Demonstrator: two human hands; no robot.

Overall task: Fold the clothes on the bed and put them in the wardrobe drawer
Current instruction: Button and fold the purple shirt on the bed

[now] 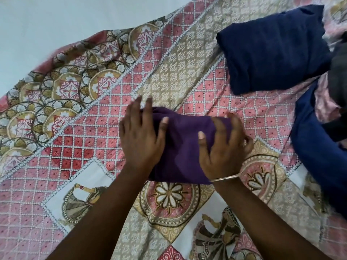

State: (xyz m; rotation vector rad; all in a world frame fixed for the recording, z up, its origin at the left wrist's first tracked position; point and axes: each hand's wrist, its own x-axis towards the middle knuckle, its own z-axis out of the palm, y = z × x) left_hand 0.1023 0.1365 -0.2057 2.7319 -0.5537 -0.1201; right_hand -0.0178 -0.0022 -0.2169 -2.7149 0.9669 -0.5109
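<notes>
A folded purple garment (185,147) lies in the middle of the patterned bedspread (93,113). My left hand (140,136) lies flat on its left end, fingers straight and reaching past the far edge. My right hand (223,143), a thin bangle at its wrist, presses down on the right end with spread, slightly bent fingers. A folded navy garment (272,47) sits at the upper right of the bed.
A loose blue garment (319,147) is heaped along the right edge, with dark grey and black cloth (339,76) above it. A pale floor or wall (47,21) shows beyond the bed's upper-left edge. No wardrobe or drawer is in view.
</notes>
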